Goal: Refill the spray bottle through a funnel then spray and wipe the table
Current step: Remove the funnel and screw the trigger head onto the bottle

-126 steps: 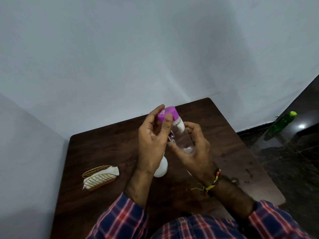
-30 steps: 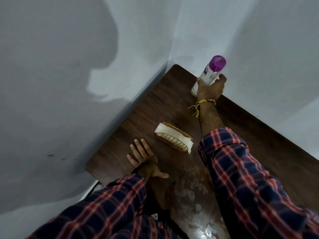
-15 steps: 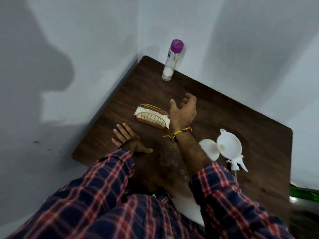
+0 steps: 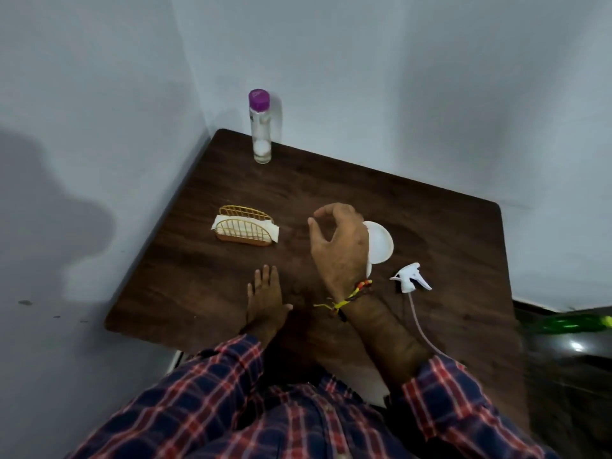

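— How are the hands posed?

— The left hand (image 4: 265, 298) is laid flat on the dark wooden table (image 4: 447, 220), palm down, fingers stretched out close together, nothing held. The right hand (image 4: 337, 246) is raised above the tabletop, wrist bent, fingers loosely curled with thumb and forefinger apart; nothing is gripped. A braided thread band (image 4: 351, 294) is worn at that wrist, and plaid sleeves (image 4: 457, 402) are seen on both arms.

— Where are the task's things relative to that hand?

— A white funnel (image 4: 381, 241) is partly covered by the right hand, on its right side; whether it is touched cannot be told. The white spray head (image 4: 410, 279), with its thin tube (image 4: 422, 329) trailing toward the person, is laid near the wrist. A clear bottle with a purple cap (image 4: 260, 127) is stood upright at the far corner, well apart. A gold wire napkin holder (image 4: 246, 230) is set left of the hand.

— Any readable writing?

— A small dark mark is seen below the purple cap, but it cannot be read.
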The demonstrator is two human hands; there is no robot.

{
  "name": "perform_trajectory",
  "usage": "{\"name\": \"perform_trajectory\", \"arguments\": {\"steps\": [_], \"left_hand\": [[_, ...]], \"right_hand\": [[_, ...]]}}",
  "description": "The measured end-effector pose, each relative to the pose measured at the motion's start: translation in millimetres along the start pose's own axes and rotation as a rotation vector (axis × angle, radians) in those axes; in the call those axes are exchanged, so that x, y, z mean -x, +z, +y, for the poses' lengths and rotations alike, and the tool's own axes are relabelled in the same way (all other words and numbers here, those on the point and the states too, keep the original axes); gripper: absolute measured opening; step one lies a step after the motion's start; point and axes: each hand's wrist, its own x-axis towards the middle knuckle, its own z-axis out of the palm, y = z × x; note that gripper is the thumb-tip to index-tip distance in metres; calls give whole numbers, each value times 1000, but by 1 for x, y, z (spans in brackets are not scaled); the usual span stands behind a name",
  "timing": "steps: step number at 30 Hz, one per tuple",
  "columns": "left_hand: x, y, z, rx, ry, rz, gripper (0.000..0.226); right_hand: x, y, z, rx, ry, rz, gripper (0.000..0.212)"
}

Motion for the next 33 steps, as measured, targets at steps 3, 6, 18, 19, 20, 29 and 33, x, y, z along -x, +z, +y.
{"name": "perform_trajectory", "arguments": {"steps": [3, 6, 18, 19, 20, 29, 33], "left_hand": [[-8, -2, 15, -12, 32, -109, 111], [-13, -9, 25, -78, 6, -201, 123], [-21, -17, 30, -9, -27, -229, 122], [-21, -17, 33, 10, -38, -203, 120], [-22, -16, 35, 22, -43, -185, 118], [-26, -12, 48, 13, 9, -214, 116], [-28, -15, 53, -52, 16, -272, 120]], "right_hand": [[-11, -26, 26, 221, 27, -72, 39], [-17, -41, 57, 420, 162, -280, 89], [-11, -66, 104, 184, 97, -410, 96], [-11, -68, 106, 173, 105, -429, 97], [-12, -70, 107, 170, 113, -436, 98], [-7, -71, 110, 232, 5, -427, 97], [-6, -71, 111, 246, -11, -452, 99]]}}
